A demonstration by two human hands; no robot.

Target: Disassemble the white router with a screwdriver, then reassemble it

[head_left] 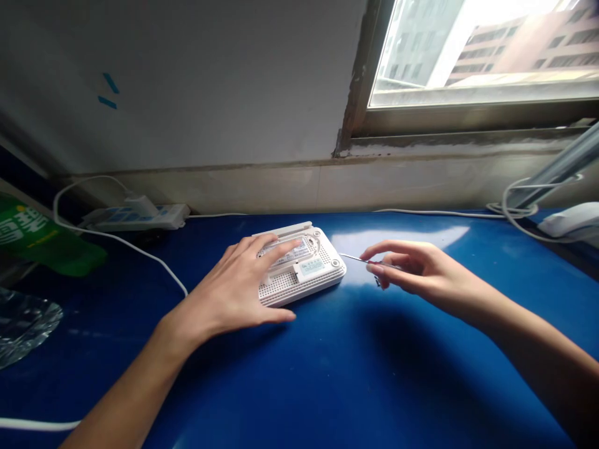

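White box (292, 288): label-up on tabletop (299, 393) | left hand (229, 287): open, spread across it, apparently steadying it | right hand (435, 268): pinching thin rod (354, 257) beside its corner, likely for fine control

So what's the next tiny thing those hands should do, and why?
I'd probably steady the white box with the left hand, then ease the thin metal tool gently along its edge. The left hand's spread fingers are already over the box, and the right hand has the tool pointing at its side.
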